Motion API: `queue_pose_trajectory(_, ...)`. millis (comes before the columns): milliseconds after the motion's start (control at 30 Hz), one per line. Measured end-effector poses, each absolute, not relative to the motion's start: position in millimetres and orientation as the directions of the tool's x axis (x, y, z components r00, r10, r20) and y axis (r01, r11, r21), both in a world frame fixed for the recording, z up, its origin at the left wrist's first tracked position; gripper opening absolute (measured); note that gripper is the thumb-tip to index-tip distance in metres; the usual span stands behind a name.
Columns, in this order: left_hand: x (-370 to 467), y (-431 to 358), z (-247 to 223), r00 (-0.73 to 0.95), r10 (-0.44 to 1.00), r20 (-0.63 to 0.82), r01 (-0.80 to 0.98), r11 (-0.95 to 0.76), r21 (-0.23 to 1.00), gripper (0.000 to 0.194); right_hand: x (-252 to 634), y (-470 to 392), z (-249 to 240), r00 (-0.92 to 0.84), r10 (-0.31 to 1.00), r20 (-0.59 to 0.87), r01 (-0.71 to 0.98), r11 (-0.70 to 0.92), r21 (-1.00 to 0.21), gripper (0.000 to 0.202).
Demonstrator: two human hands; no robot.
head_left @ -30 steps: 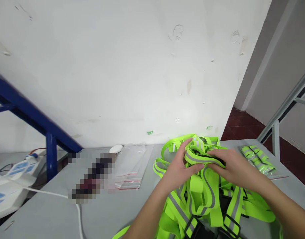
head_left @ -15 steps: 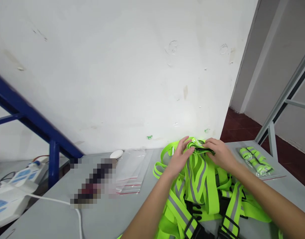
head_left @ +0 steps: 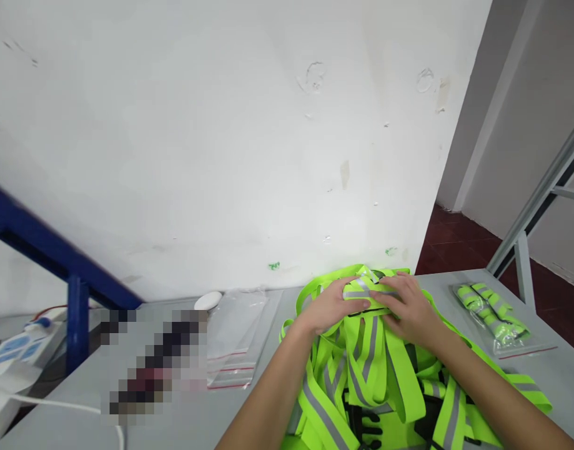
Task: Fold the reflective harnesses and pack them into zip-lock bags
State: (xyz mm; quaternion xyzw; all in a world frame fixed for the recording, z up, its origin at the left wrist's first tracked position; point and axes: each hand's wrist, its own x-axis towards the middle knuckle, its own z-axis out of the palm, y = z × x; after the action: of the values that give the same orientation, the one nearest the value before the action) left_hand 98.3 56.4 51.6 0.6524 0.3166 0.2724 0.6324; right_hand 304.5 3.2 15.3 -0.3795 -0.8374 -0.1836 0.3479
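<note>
A heap of neon-yellow reflective straps [head_left: 324, 412] with grey stripes and black buckles lies at the front of the table. On top of it, my left hand [head_left: 331, 306] grips the left side of a folded bundle of reflective strap [head_left: 368, 294]. My right hand [head_left: 411, 309] closes on the bundle's right side, its fingers across the top. Loops of strap hang from beneath the bundle toward me. A black side-release buckle [head_left: 371, 428] shows among the straps below. Parts of the bundle are hidden behind my fingers.
Clear zip bags [head_left: 237, 337] with red seals lie left of the heap, beside a white round object [head_left: 208, 301]. A bag of rolled yellow straps [head_left: 495, 315] lies at right. White power strips [head_left: 22, 359] and a cable are at left. A white wall [head_left: 230, 156] rises behind.
Both hands have shifted on the folded bundle, and its striped face now lies flatter between them. The right fingers reach further over it. The camera view has turned slightly right.
</note>
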Motion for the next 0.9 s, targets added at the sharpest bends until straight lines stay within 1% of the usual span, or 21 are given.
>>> queue_pose_trajectory(33, 94.4, 55.1, 51.7, 0.640, 0.767, -0.044, 0.083, -0.013, 0.996, 0.045, 305.0, 0.2, 18.5, -0.445, 0.575, 0.686, 0.751, 0.657, -0.064, 0.041)
queue_pose_trajectory(67, 90.4, 53.6, 52.1, 0.621, 0.782, -0.052, 0.112, -0.023, 0.993, 0.048, 306.0, -2.8, 21.8, -0.400, 0.650, 0.646, 0.745, 0.642, -0.185, 0.049)
queue_pose_trajectory(133, 83.6, 49.3, 53.8, 0.582, 0.810, -0.077, 0.186, -0.040, 0.982, 0.054, 309.5, -7.3, 27.8, -0.271, 0.786, 0.556, 0.725, 0.547, -0.419, 0.069)
queue_pose_trajectory(167, 81.5, 46.5, 55.0, 0.570, 0.818, -0.077, 0.220, -0.061, 0.974, 0.056, 311.5, -8.5, 30.3, -0.224, 0.838, 0.497, 0.700, 0.493, -0.516, 0.075)
queue_pose_trajectory(200, 80.2, 43.3, 56.2, 0.566, 0.822, -0.061, 0.247, -0.099, 0.964, 0.056, 313.4, -9.0, 32.3, -0.211, 0.880, 0.425, 0.666, 0.448, -0.596, 0.075)
queue_pose_trajectory(233, 79.9, 39.8, 57.3, 0.571, 0.820, -0.033, 0.267, -0.147, 0.952, 0.053, 314.7, -9.0, 33.8, -0.229, 0.909, 0.348, 0.627, 0.411, -0.661, 0.069)
queue_pose_trajectory(300, 80.8, 32.6, 58.7, 0.590, 0.806, 0.034, 0.290, -0.252, 0.923, 0.046, 314.8, -8.6, 35.4, -0.286, 0.934, 0.215, 0.565, 0.345, -0.749, 0.049)
queue_pose_trajectory(333, 81.5, 29.0, 58.7, 0.595, 0.801, 0.061, 0.295, -0.288, 0.911, 0.042, 313.4, -8.6, 35.5, -0.293, 0.938, 0.184, 0.551, 0.323, -0.770, 0.041)
queue_pose_trajectory(367, 82.1, 25.6, 58.1, 0.593, 0.802, 0.079, 0.292, -0.305, 0.906, 0.040, 311.2, -9.0, 35.2, -0.279, 0.943, 0.184, 0.547, 0.313, -0.776, 0.035)
queue_pose_trajectory(433, 81.7, 19.4, 55.3, 0.555, 0.825, 0.109, 0.255, -0.294, 0.921, 0.044, 305.6, -11.1, 33.5, -0.232, 0.945, 0.231, 0.563, 0.324, -0.761, 0.031)
queue_pose_trajectory(500, 79.3, 14.1, 50.7, 0.489, 0.863, 0.125, 0.167, -0.233, 0.958, 0.057, 300.1, -14.4, 30.1, -0.212, 0.929, 0.302, 0.583, 0.368, -0.724, 0.029)
queue_pose_trajectory(533, 77.6, 11.7, 48.1, 0.467, 0.877, 0.112, 0.093, -0.175, 0.980, 0.064, 297.9, -16.2, 27.8, -0.213, 0.915, 0.342, 0.591, 0.400, -0.701, 0.028)
queue_pose_trajectory(567, 75.9, 9.3, 45.6, 0.462, 0.883, 0.086, 0.001, -0.097, 0.995, 0.066, 296.1, -18.1, 25.1, -0.221, 0.895, 0.388, 0.598, 0.439, -0.671, 0.026)
queue_pose_trajectory(633, 73.2, 4.6, 41.2, 0.489, 0.872, 0.008, -0.170, 0.087, 0.982, 0.060, 293.4, -21.3, 19.2, -0.260, 0.829, 0.495, 0.618, 0.537, -0.575, 0.026)
queue_pose_trajectory(667, 72.5, 2.2, 39.7, 0.498, 0.867, -0.034, -0.222, 0.165, 0.961, 0.056, 292.4, -22.5, 16.3, -0.286, 0.784, 0.551, 0.630, 0.588, -0.508, 0.030)
queue_pose_trajectory(733, 73.0, -3.0, 37.9, 0.483, 0.867, -0.121, -0.235, 0.262, 0.936, 0.052, 290.3, -24.0, 11.2, -0.340, 0.679, 0.651, 0.649, 0.670, -0.360, 0.044)
queue_pose_trajectory(800, 75.6, -7.9, 37.3, 0.437, 0.879, -0.194, -0.195, 0.302, 0.933, 0.055, 288.5, -24.1, 7.8, -0.383, 0.575, 0.723, 0.653, 0.722, -0.228, 0.055)
queue_pose_trajectory(900, 80.5, -13.0, 36.6, 0.429, 0.875, -0.222, -0.208, 0.336, 0.919, 0.059, 288.1, -22.2, 5.6, -0.433, 0.461, 0.775, 0.642, 0.761, -0.094, 0.057)
